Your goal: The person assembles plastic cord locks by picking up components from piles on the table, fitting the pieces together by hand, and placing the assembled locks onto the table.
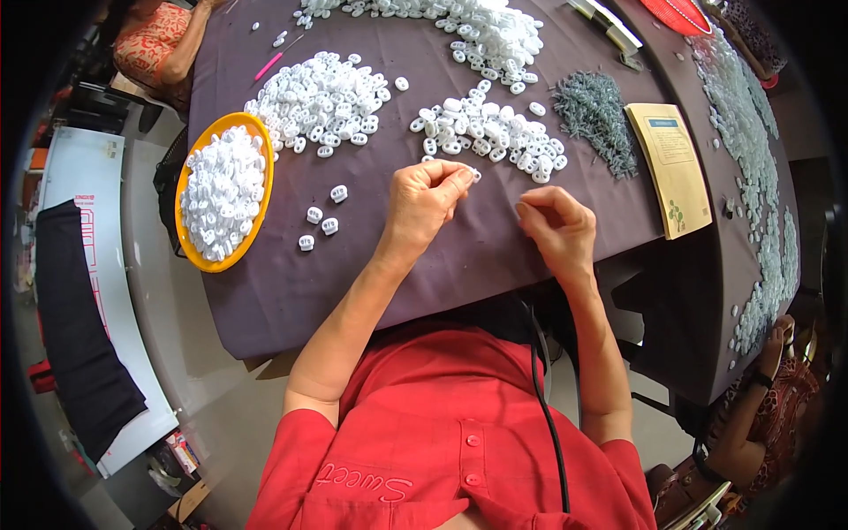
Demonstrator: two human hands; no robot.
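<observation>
Left hand (424, 199) pinching one white clip (475, 175), right hand (555, 225) loosely curled, four loose clips (320, 221) nearby.

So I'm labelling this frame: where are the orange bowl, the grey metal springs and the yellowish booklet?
orange bowl (261, 141): head view, on its right rim.
grey metal springs (597, 119): head view, middle of the heap.
yellowish booklet (678, 181): head view, centre of its cover.
</observation>
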